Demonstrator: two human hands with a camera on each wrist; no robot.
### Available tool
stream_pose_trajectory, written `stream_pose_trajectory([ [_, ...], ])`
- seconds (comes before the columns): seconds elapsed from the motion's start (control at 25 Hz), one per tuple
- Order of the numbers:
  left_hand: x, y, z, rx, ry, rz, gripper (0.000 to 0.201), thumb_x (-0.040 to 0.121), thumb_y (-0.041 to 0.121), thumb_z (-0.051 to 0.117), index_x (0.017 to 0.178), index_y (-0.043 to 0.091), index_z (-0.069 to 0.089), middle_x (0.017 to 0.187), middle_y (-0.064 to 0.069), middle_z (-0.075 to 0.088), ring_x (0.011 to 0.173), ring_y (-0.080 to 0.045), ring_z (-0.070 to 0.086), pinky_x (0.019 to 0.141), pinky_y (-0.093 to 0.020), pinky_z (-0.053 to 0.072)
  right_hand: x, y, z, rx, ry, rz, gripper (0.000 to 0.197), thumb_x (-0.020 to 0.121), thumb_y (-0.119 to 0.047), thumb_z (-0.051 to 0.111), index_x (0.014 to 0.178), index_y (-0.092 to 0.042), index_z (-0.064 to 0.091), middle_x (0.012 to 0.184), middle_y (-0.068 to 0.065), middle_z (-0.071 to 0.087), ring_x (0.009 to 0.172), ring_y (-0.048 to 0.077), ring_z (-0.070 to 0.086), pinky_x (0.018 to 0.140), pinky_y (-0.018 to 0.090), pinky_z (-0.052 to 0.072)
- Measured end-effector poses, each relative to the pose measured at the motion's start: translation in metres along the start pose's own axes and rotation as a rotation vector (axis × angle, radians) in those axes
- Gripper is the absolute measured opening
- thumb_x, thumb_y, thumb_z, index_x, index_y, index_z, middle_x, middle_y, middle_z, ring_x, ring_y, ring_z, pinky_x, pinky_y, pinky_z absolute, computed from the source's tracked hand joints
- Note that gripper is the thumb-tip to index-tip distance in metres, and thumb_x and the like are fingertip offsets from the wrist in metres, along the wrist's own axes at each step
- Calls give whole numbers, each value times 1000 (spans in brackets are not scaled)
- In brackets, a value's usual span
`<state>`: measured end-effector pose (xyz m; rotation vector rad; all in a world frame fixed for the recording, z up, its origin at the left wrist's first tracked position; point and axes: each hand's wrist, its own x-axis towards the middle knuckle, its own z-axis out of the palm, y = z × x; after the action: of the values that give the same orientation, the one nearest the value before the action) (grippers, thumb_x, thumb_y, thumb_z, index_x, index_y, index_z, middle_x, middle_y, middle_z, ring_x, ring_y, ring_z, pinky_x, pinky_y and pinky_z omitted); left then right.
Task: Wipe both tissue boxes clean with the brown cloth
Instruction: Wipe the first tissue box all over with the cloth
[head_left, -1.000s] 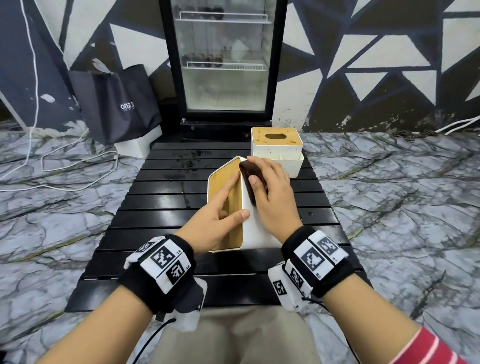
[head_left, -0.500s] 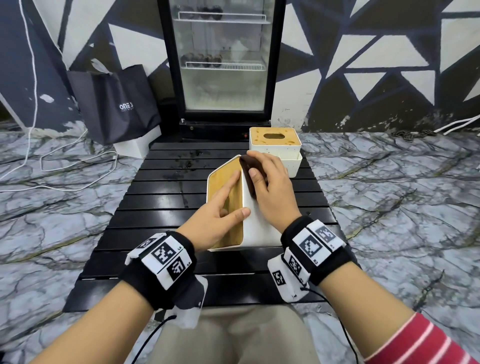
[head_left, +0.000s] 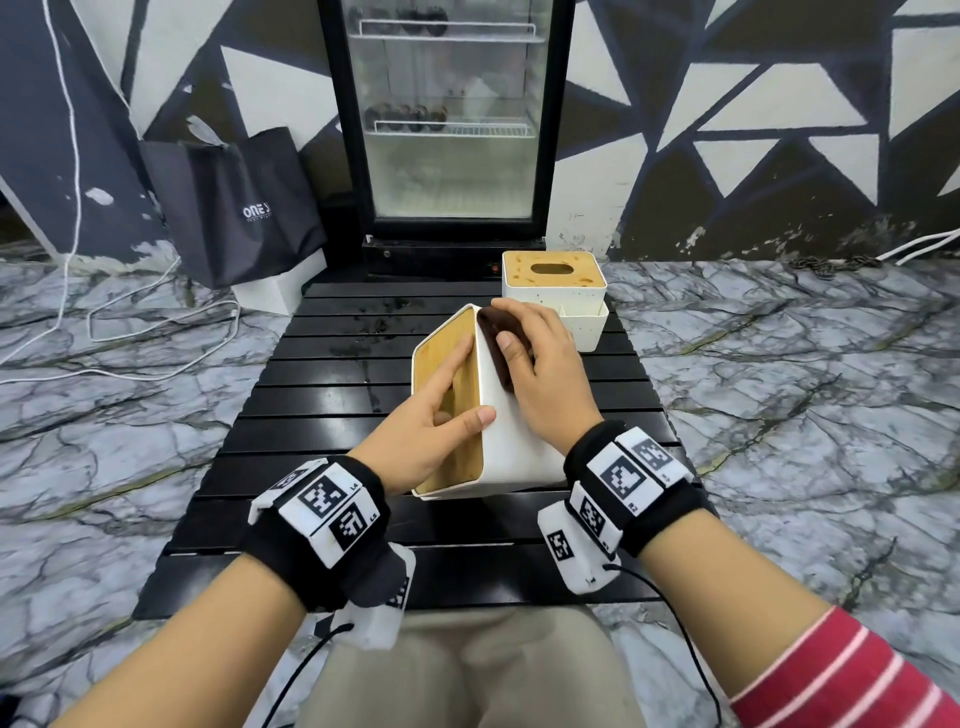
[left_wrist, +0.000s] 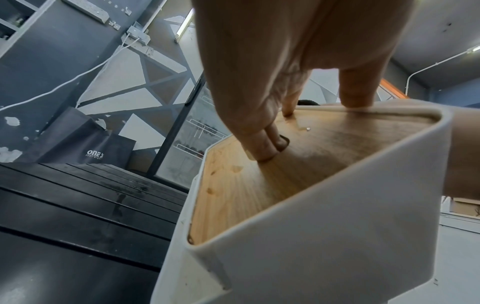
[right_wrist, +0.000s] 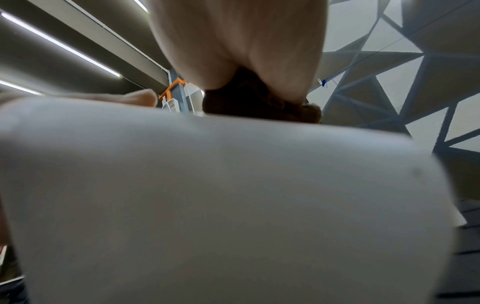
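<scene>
The near tissue box (head_left: 511, 447) lies tipped on its side on the black slatted table (head_left: 322, 415), with its wooden lid (head_left: 457, 457) facing left. My left hand (head_left: 457, 395) grips it, fingers on the lid and thumb over the white upper edge. In the left wrist view the fingers (left_wrist: 259, 144) reach to the lid's slot on the box (left_wrist: 337, 236). My right hand (head_left: 519, 332) holds the brown cloth (head_left: 493, 332) against the far end of the box's upward white face. The cloth (right_wrist: 249, 102) shows under my palm above the box (right_wrist: 207, 195). The second tissue box (head_left: 553, 278) stands upright just behind.
A glass-door fridge (head_left: 452, 130) stands behind the table against the patterned wall. A black bag (head_left: 234, 208) leans at the back left, with white cables (head_left: 156, 322) on the marble floor beside it. Wet marks (head_left: 374, 322) show on the far slats.
My right hand has slid the cloth a little toward the far end of the box's upper face. The left hand keeps the same hold.
</scene>
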<state>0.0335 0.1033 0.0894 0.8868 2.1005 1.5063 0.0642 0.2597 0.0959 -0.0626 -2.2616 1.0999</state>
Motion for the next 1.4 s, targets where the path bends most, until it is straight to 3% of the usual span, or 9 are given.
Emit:
stream_pose_trajectory([
  [0.16, 1, 2, -2, -11, 12, -7, 70, 90, 30, 57, 142, 49, 14, 138, 9, 43, 108, -24, 61, 90, -13, 46, -6, 5, 0, 13, 32, 38, 33, 94, -15, 44, 126, -18, 49, 123, 4, 51, 117, 23, 42, 103, 38, 33],
  [0.32, 0, 3, -2, -8, 22, 9, 73, 81, 44, 59, 137, 53, 12, 138, 6, 42, 95, 10, 59, 86, -9, 44, -29, 9, -1, -10, 19, 90, 34, 94, -17, 43, 127, -21, 48, 124, 2, 49, 117, 21, 39, 100, 30, 32],
  [0.4, -1, 1, -2, -27, 30, 17, 77, 80, 45, 60, 140, 52, 12, 139, 6, 43, 96, 15, 57, 92, -15, 43, -42, 10, -1, -11, 29, 88, 36, 92, -22, 41, 127, -21, 49, 125, 1, 49, 116, 20, 39, 98, 29, 31],
  [0.52, 0, -2, 1, -53, 59, 19, 77, 86, 34, 56, 147, 42, 11, 137, 6, 48, 105, 9, 56, 99, -19, 42, -57, 6, 2, -5, 47, 79, 39, 89, -26, 39, 126, -20, 50, 123, 1, 50, 113, 15, 38, 99, 29, 31],
  [0.64, 1, -4, 2, -35, 78, 13, 73, 92, 26, 54, 148, 40, 9, 139, 6, 47, 115, 7, 51, 93, -7, 40, -68, -1, 4, -1, 13, 54, 39, 90, -26, 38, 126, -20, 50, 123, 0, 50, 113, 12, 35, 99, 24, 28],
  [0.8, 1, -6, 3, -35, 116, 6, 73, 91, 26, 55, 148, 39, 10, 143, 3, 42, 119, -3, 48, 90, -7, 41, -72, 3, 0, 14, 12, 72, 39, 90, -28, 37, 127, -22, 49, 125, -2, 49, 115, 11, 35, 99, 24, 28],
  [1.0, 1, -7, 4, -16, 151, 9, 82, 80, 49, 58, 146, 46, 9, 143, 7, 42, 125, -8, 45, 104, -27, 36, -77, -7, 7, 14, 11, 72, 40, 90, -27, 36, 127, -20, 49, 125, 0, 49, 116, 13, 35, 98, 19, 23],
  [1.24, 2, -8, 3, -25, 163, -1, 82, 81, 49, 60, 146, 46, 10, 141, 5, 45, 123, -11, 48, 106, -31, 37, -75, 2, 1, 27, 40, 127, 41, 89, -28, 35, 126, -19, 50, 125, -1, 49, 114, 13, 36, 100, 28, 29],
  [1.4, 1, -6, 3, -17, 136, -6, 88, 72, 58, 59, 144, 51, 10, 143, 5, 44, 126, -12, 46, 109, -34, 35, -78, -7, 5, 1, 2, 79, 41, 90, -28, 34, 127, -19, 48, 127, 0, 48, 115, 9, 32, 98, 19, 22],
])
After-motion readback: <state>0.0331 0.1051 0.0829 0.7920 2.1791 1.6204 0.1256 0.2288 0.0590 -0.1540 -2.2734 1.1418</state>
